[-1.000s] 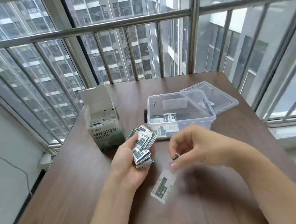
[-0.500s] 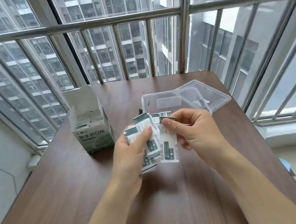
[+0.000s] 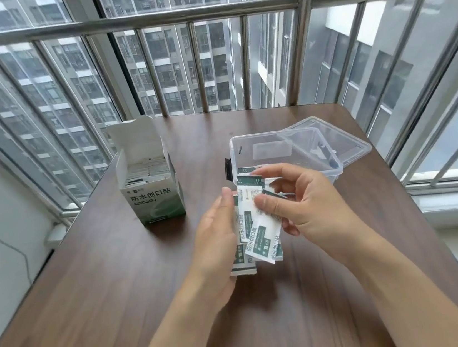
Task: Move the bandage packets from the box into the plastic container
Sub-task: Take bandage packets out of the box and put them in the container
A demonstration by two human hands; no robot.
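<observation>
At the far left of the brown wooden table (image 3: 96, 278) stands the bandage box (image 3: 153, 196), white and green with printed characters on its front, upright with its top flap folded up and back. More bandage packets (image 3: 149, 170) fill it, standing on edge in rows just below the rim.

Toward the middle, the left hand (image 3: 216, 239) reaches in from the lower edge, held above the table with its back to the camera. Its fingers (image 3: 227, 199) curl round a stack of bandage packets (image 3: 254, 228), white with green panels, the thumb lying along the stack's near side; the lower packets stick out beneath the palm.

Just to the right, the right hand (image 3: 304, 201) meets the same stack from the other side. Its thumb and forefinger pinch the upper packets, the thumb pressed on a white face and the forefinger stretched over the top edge, while the other fingers bend loosely behind. The two hands are close together, with the packets between them.

Beyond the hands sits the clear plastic container (image 3: 286, 151), open, with a black latch on its left side. A few packets show through its near wall, partly hidden by the right hand. Its transparent lid (image 3: 343, 143) lies at its right, tilted against the rim.

Behind the table runs a metal window railing (image 3: 201, 14), with apartment towers outside.
</observation>
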